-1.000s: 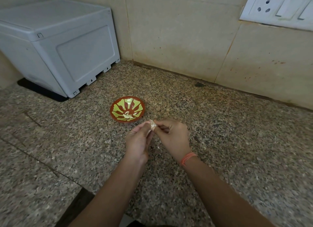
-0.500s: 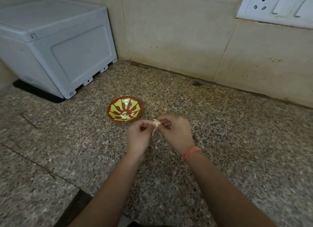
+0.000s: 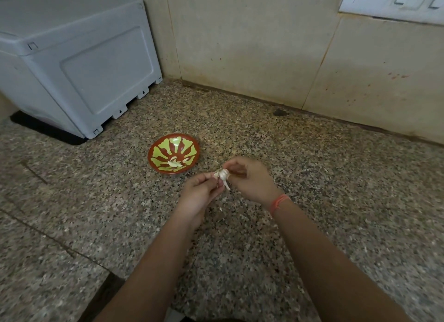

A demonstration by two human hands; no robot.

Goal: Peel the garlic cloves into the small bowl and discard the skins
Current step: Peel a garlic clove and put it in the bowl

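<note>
I see the left hand (image 3: 199, 192) and the right hand (image 3: 251, 180) both pinching one garlic clove (image 3: 222, 175) above the bench (image 3: 324, 189), just right of the small bowl (image 3: 179, 142) and nearer me, the left hand being closer to it.

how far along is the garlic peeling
Done: a few pale garlic pieces lie in the small red-and-green patterned bowl. In hand: the left hand and right hand pinch a white garlic clove, a strip of papery skin hanging loose. Left: finish this clove, drop it in, discard the skins; no more garlic in view.
</note>
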